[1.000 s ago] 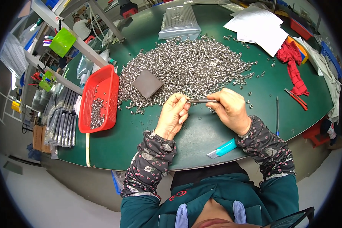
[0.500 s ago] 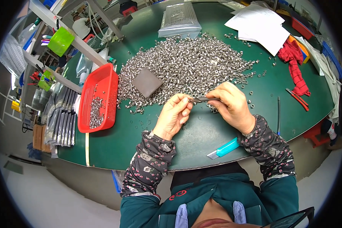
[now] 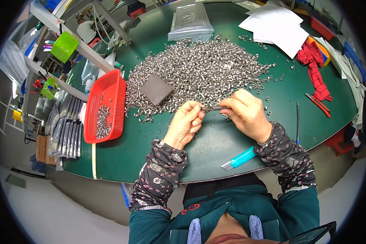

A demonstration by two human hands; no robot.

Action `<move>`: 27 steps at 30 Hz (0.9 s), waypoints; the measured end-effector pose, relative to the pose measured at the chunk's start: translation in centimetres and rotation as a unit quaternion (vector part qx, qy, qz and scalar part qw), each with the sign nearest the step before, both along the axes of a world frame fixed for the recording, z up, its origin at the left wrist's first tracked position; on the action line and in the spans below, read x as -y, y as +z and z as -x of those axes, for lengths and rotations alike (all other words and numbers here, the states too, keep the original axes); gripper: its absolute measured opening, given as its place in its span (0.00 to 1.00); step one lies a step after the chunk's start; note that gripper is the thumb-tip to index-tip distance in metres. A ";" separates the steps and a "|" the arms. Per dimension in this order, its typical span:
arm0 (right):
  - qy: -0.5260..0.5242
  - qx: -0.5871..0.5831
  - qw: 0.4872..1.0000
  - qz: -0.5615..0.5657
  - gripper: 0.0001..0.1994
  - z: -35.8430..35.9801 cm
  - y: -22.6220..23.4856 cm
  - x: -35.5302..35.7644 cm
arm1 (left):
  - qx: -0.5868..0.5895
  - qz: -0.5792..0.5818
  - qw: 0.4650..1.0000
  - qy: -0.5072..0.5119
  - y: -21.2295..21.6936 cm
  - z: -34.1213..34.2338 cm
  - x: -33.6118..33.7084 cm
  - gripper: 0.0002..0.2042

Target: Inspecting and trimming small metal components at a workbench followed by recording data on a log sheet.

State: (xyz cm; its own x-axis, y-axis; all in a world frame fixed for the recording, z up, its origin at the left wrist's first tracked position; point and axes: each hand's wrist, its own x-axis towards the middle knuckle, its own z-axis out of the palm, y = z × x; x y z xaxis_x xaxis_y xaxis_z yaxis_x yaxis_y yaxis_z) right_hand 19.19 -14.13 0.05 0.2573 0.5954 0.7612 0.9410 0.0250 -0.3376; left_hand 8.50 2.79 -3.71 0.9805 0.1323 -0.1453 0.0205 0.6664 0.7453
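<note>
My left hand [image 3: 185,123] is closed in a pinch at the near edge of a large heap of small shiny metal rings [image 3: 199,73]. A small metal piece, apparently one of these rings, sits between its thumb and fingertips, mostly hidden. My right hand [image 3: 248,114] grips a slim dark hand tool [image 3: 214,108], whose tip reaches the left fingertips. The exact kind of tool cannot be made out. Both hands are just above the green tabletop [image 3: 183,152].
A grey square block [image 3: 156,90] lies on the heap. Left stands a red perforated basket [image 3: 120,110] with some rings. A turquoise utility knife [image 3: 243,157] lies near the front edge. Red-handled pliers [image 3: 318,105], a red cloth [image 3: 311,61] and white papers [image 3: 276,28] lie right.
The dark tool has tilted slightly and lies a little flatter against the left fingertips. My right hand has shifted slightly; the left keeps its pinch.
</note>
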 end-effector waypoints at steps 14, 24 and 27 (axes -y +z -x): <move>-0.002 -0.027 1.000 -0.012 0.09 0.5 0.1 0.1 | 0.034 -0.043 0.998 0.032 -0.2 -0.1 0.5 0.06; -0.009 -0.018 1.000 -0.017 0.09 0.5 0.0 0.1 | 0.030 -0.032 0.997 0.060 0.0 -0.1 0.9 0.05; -0.014 -0.018 1.000 -0.014 0.09 0.5 -0.1 0.2 | 0.033 -0.037 0.997 0.063 0.1 0.0 1.0 0.05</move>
State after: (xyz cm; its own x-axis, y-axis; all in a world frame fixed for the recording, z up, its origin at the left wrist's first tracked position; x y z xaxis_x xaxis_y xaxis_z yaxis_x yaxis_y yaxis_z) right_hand 18.66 -14.29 -0.02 0.3006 0.5657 0.7679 0.9287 0.0098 -0.3708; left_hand 8.50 1.80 -3.61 0.9626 0.2627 -0.0659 -0.1107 0.6036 0.7896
